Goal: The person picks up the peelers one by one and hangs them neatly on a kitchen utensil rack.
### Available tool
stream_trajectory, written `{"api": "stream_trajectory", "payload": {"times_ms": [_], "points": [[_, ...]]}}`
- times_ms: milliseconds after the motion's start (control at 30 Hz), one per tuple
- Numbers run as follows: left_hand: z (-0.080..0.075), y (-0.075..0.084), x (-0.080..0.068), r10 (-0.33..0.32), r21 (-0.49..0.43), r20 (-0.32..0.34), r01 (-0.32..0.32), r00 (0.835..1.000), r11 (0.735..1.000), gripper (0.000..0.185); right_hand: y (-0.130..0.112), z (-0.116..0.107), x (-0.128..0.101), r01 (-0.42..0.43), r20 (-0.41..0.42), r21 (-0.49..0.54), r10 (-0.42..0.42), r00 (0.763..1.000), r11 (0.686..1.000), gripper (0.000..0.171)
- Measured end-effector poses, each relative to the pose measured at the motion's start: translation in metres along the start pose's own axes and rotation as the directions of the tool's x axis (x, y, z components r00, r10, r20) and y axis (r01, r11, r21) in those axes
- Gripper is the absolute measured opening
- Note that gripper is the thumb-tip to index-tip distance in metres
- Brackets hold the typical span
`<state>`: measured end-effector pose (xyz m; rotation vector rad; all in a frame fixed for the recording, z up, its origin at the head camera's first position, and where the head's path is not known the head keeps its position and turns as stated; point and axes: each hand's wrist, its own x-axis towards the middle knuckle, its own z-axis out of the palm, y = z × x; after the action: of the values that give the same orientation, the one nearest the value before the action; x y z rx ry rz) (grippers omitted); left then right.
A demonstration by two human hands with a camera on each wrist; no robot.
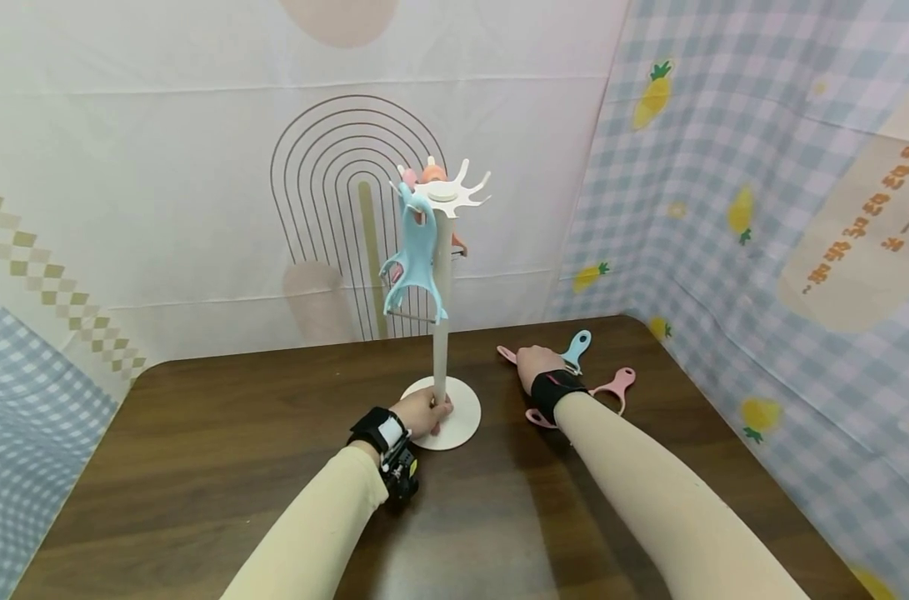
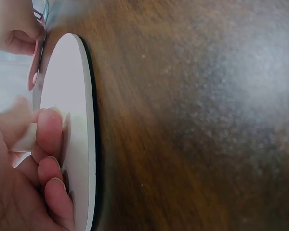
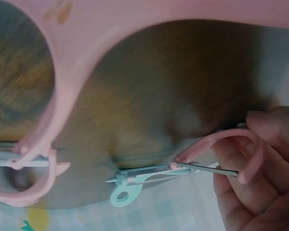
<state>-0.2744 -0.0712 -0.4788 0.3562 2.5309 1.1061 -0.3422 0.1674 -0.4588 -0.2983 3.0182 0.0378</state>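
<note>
My left hand (image 1: 422, 410) grips the white pole (image 1: 441, 354) of an upright stand, low down over its round base (image 1: 463, 421). From the hooks (image 1: 465, 193) on top hangs a light blue Y-shaped peeler (image 1: 419, 250), with pink and orange pieces partly hidden behind it. Over at the right, my right hand (image 1: 538, 365) holds a pink peeler (image 1: 506, 354) close to the tabletop. In the right wrist view, that peeler's curved head and metal blade (image 3: 212, 168) show against my fingers (image 3: 231, 151).
Around my right hand lie a light blue peeler (image 1: 577, 346), a pink peeler (image 1: 621, 383) and another pink handle (image 1: 538, 418) partly under the wrist. The brown table (image 1: 237, 467) meets a white patterned cloth (image 1: 199, 208) behind and a checked one (image 1: 694, 225) at the right.
</note>
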Motion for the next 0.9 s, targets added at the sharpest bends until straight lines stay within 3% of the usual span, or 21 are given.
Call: {"api": "stream_trajectory", "payload": {"times_ms": [300, 433, 567, 667, 800, 900], "points": [[-0.001, 0.002, -0.002, -0.007, 0.002, 0.001, 0.007, 1.000, 1.000, 0.026, 0.007, -0.009, -0.003, -0.005, 0.007, 0.026, 0.005, 1.000, 1.000, 0.012], [0.000, 0.002, -0.003, -0.005, 0.004, -0.003, 0.005, 1.000, 1.000, 0.024, 0.010, -0.019, -0.001, 0.009, -0.009, 0.109, -0.008, 1.000, 0.994, 0.014], [0.001, 0.002, -0.004, 0.011, 0.009, -0.002, -0.011, 1.000, 1.000, 0.024, 0.005, -0.046, -0.003, 0.062, -0.089, 0.247, -0.041, 0.995, 0.967, 0.018], [0.001, 0.000, -0.003, 0.013, 0.011, -0.002, -0.013, 1.000, 1.000, 0.024, -0.006, -0.078, -0.007, 0.142, -0.204, 0.363, -0.071, 0.976, 0.921, 0.022], [0.001, -0.002, 0.001, 0.008, 0.000, 0.003, -0.008, 1.000, 1.000, 0.023, -0.017, -0.119, -0.010, 0.294, -0.401, 0.484, -0.089, 0.912, 0.824, 0.025], [0.000, -0.004, 0.002, 0.014, -0.001, 0.008, -0.014, 1.000, 1.000, 0.023, -0.025, -0.145, -0.014, 0.374, -0.500, 0.565, -0.055, 0.864, 0.736, 0.026]]}}
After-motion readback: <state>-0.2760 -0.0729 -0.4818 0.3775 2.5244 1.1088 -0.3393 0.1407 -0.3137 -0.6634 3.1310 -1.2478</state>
